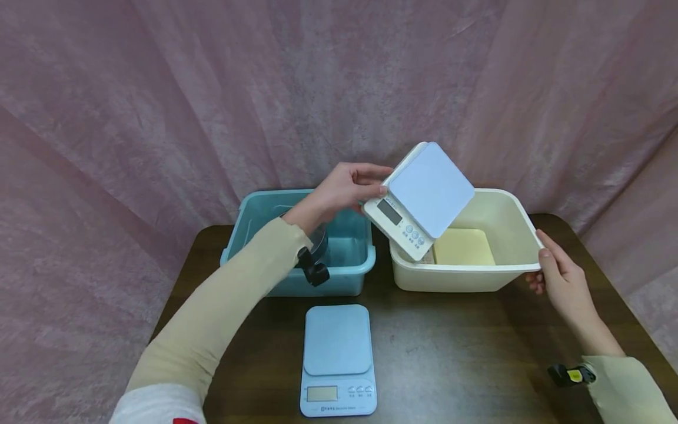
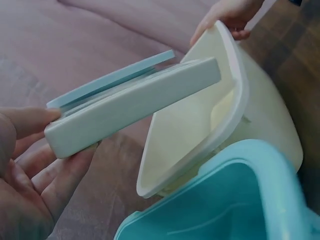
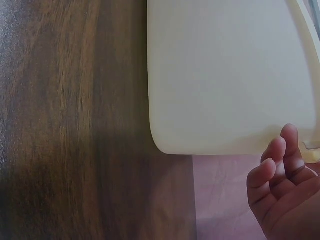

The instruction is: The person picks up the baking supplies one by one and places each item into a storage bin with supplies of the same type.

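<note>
My left hand (image 1: 346, 188) pinches a white kitchen scale (image 1: 431, 188) by its left edge, thumb on top and fingers beneath, as the left wrist view shows. Tilted, the scale hangs over the left part of a cream plastic bin (image 1: 455, 278), its display and buttons facing up. At the bin's right end, my right hand (image 1: 564, 280) grips the rim with the thumb over it and the fingers outside and below; the right wrist view has those fingers (image 3: 262, 175) beside the bin wall. A pale yellow block-shaped thing (image 1: 466, 247) lies inside the bin, partly hidden by the scale.
Left of the cream bin stands a blue plastic bin (image 1: 344, 271), holding a dark round thing (image 1: 319, 241) partly behind my left arm. A second kitchen scale (image 1: 339, 359), light blue, lies flat on the dark wooden table (image 1: 450, 353) in front. A pink curtain (image 1: 318, 88) hangs behind.
</note>
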A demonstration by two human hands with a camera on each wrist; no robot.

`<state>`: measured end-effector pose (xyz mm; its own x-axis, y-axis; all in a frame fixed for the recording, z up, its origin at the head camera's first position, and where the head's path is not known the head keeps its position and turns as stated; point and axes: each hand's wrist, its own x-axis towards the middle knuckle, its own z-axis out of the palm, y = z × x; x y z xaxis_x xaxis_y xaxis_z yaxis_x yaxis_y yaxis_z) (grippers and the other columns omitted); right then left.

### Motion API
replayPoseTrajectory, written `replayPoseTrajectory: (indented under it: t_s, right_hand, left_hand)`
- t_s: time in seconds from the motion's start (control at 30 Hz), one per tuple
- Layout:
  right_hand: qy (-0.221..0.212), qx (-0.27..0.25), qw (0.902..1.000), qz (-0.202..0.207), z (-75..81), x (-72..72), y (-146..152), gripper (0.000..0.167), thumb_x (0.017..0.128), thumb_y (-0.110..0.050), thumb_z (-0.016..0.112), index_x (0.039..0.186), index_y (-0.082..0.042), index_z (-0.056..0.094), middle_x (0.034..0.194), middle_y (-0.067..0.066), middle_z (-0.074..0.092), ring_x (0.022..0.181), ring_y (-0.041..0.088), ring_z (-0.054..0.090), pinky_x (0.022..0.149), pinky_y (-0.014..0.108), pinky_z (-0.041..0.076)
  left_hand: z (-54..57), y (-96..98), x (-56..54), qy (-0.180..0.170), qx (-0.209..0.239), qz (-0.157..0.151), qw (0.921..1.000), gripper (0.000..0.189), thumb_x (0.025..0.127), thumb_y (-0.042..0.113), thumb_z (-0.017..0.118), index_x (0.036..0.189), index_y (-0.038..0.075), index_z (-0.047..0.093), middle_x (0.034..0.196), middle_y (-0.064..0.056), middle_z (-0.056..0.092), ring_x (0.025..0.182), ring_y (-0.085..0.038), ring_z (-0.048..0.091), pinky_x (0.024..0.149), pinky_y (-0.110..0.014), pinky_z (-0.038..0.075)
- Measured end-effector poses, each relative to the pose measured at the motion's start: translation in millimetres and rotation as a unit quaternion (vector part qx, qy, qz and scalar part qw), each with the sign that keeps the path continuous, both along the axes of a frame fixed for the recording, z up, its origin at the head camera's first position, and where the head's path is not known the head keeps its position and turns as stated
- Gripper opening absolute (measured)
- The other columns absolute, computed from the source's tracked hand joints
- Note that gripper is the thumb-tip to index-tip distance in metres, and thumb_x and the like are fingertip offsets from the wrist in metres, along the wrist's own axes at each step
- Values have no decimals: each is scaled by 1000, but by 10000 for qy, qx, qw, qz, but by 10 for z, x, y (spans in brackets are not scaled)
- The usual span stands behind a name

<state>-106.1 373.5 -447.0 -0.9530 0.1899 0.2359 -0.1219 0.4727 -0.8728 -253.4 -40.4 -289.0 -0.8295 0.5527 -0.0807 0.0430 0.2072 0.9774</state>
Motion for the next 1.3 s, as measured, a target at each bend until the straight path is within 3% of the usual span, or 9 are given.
replayPoseTrajectory:
  t_s: [0.23,0.4,0.63,0.83,1.07,1.3]
  right_hand:
    - [15,13,10000,8,6,13,12,49,113,-21,42,161,-10,40,66,-3,65,54,8,62,49,20,51]
    - [34,34,10000,22,4,24,16,49,113,-20,42,161,-11,40,66,-4,65,54,7,62,49,20,51]
    - [32,14,10000,-15,18,28,21,49,113,-20,43,161,-12,41,65,-3,65,53,8,62,49,20,51]
    - [3,22,10000,-14,21,22,11,49,113,-21,42,161,-13,41,65,-2,65,52,8,62,48,21,51]
    - [26,40,10000,13,50,38,-25,49,113,-22,42,161,-14,41,65,-3,65,53,8,62,48,21,51]
    - [45,67,10000,24,64,56,-18,49,113,-22,42,161,-12,41,65,-3,64,53,8,62,48,21,51]
  left_hand:
    - [0,192,-151,195,-297,-391,9986,43,99,15,73,142,14,66,119,-7,76,100,-23,75,71,-39,60]
    - [-1,346,-233,211,-485,-699,9962,43,100,15,72,143,13,65,120,-6,76,94,-22,74,68,-37,58]
    - [-3,592,-347,244,-664,-1207,9902,44,99,15,73,142,14,65,115,-4,77,87,-20,72,69,-44,55]
    - [-6,770,-441,467,-907,-1555,9826,41,99,12,71,141,13,67,114,-6,77,85,-17,71,63,-36,55]
    - [-67,870,-487,684,-1136,-1716,9762,40,101,10,70,141,11,66,118,-8,77,82,-15,70,58,-31,52]
    - [-188,952,-455,779,-1204,-1781,9735,39,100,10,70,139,9,68,115,-8,77,79,-14,68,59,-31,52]
